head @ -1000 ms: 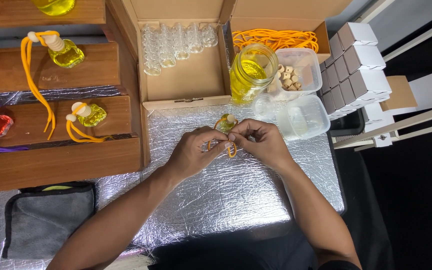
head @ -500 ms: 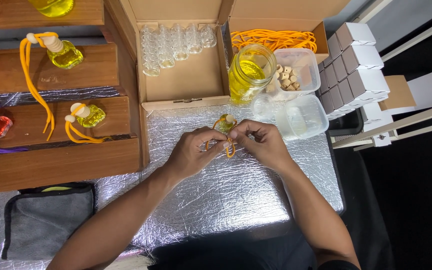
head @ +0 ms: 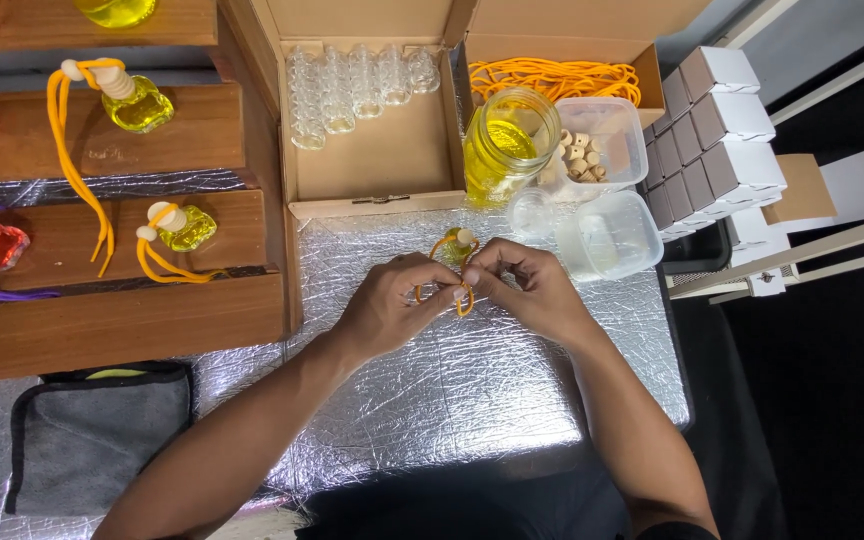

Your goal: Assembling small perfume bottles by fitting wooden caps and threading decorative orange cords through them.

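Head view: your left hand (head: 387,305) and right hand (head: 527,290) pinched orange cord (head: 464,298) on small bottle (head: 455,248), near table's far edge; glass likely fragile, cord limp—grip bottle body.

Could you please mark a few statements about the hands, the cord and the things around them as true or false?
1. Both the left hand and the right hand pinch the orange cord of a small yellow bottle. True.
2. The glass jar holds red liquid. False: it is yellow.
3. The cardboard box holds empty clear bottles. True.
4. The white boxes are stacked beside the left hand. False: they stand on the right side.
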